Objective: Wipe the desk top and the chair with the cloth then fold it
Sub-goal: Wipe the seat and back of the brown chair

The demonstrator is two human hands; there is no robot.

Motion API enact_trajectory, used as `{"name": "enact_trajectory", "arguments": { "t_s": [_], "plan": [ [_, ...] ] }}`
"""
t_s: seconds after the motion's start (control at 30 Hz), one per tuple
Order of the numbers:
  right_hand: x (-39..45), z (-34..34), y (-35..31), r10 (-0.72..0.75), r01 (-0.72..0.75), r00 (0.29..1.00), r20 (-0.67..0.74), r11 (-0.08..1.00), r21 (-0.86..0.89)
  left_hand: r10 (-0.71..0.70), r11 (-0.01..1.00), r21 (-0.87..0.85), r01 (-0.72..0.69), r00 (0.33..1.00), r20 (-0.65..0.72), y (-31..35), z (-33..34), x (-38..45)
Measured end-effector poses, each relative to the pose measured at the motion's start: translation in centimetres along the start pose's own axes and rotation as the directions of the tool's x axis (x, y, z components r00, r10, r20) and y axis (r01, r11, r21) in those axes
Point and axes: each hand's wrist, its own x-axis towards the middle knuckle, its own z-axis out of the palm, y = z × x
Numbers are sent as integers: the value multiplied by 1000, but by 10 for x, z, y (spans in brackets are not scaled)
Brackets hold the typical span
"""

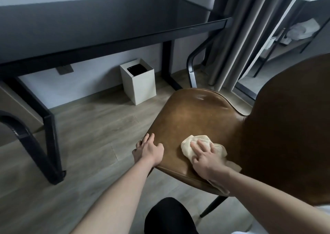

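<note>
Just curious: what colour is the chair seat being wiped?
Brown, leather-like chair seat; the head view shows it clearly.

Your way across the chair seat [201, 119] lies open ahead. The backrest [289, 126] walls off the right. Left, bare floor [85, 130] runs to the desk leg [51, 144] and bin [140, 83].
</note>
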Motion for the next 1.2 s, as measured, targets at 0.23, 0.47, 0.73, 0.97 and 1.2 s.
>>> {"name": "enact_trajectory", "arguments": {
  "t_s": [0.23, 0.47, 0.73, 0.97, 1.2],
  "plan": [
    [46, -13, 26, 207, -212, 977, -48, 968, -135, 18, 1000, -3, -18, 1000, 1, -5, 3, 3],
    [98, -77, 44, 357, -362, 932, -67, 929, -80, 23, 1000, -14, -23, 999, -27, -9, 10, 13],
    [124, -90, 61, 382, -388, 919, -95, 920, -51, 5, 1000, -4, -6, 999, -48, -4, 11, 29],
    [30, -98, 0, 194, -191, 981, 8, 972, -138, 7, 1000, 12, -6, 999, -36, -4, 12, 19],
    [-19, -33, -20, 35, -35, 999, 7, 999, -25, 3, 999, -48, -4, 1000, -10, -1, 3, 6]
  ]
}}
